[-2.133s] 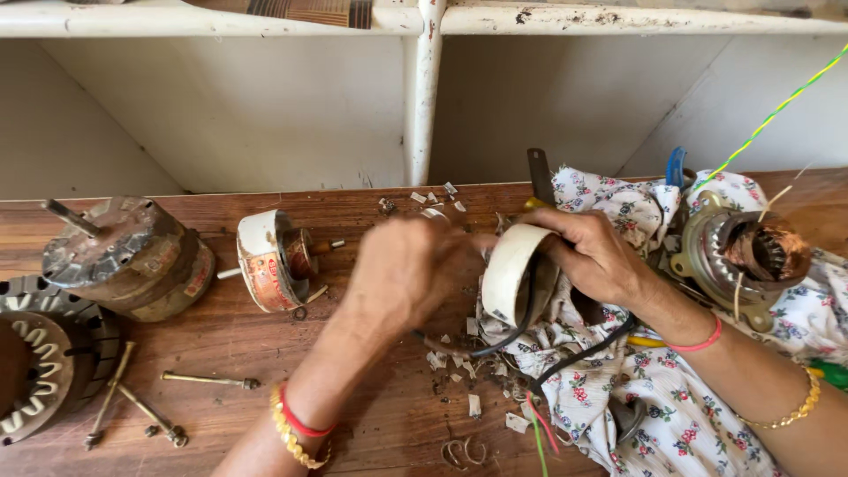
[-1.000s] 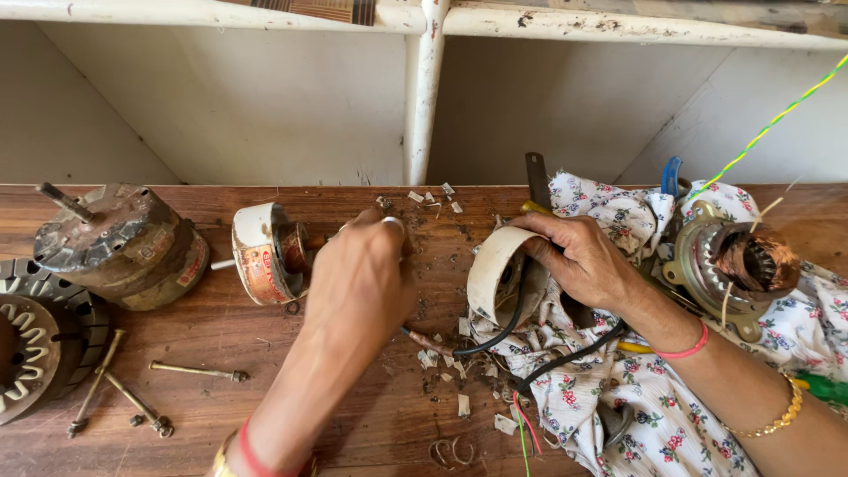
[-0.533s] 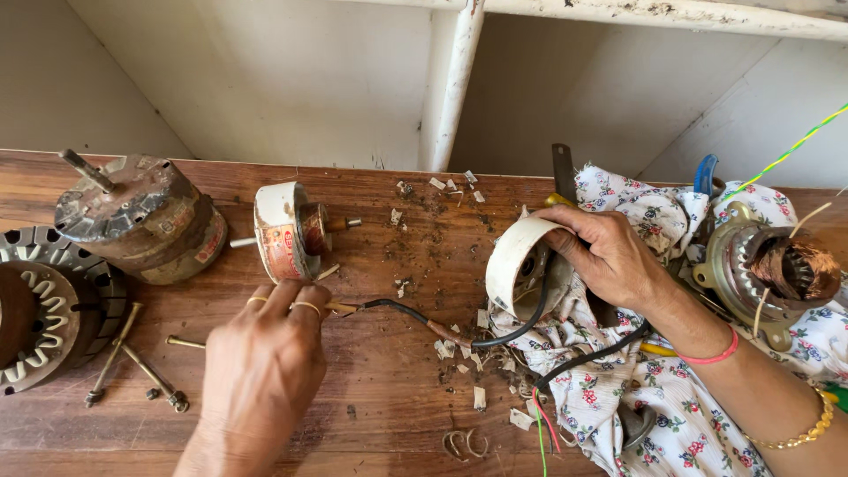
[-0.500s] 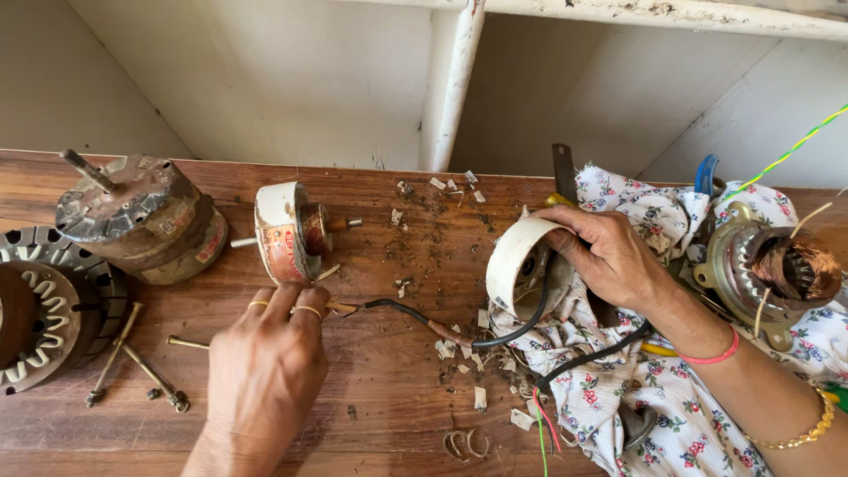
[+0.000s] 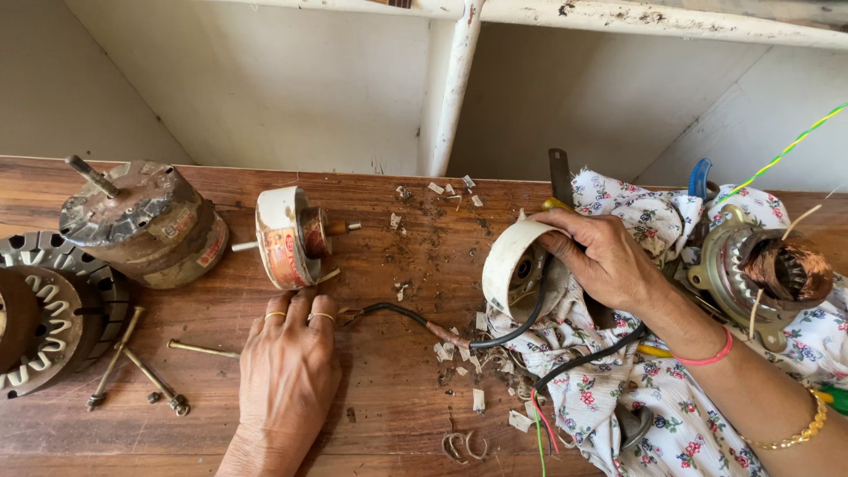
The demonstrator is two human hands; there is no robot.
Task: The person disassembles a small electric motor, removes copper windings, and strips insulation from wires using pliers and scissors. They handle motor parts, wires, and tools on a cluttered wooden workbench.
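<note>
Rusty motor housings, two; bolts, three.

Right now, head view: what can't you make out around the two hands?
- Left hand: fingertips lie by the black cable; touching or not, too small to tell.
- White round housing: its inside is shadowed, and the right hand covers its far side.
- Stator ring: cut off by the left edge.
- Cloth: hides whatever lies under it.

Head camera looks steeply down, close, probably tilted, at the wooden bench.

Motor-repair workshop: dismantled motors, bolts.
</note>
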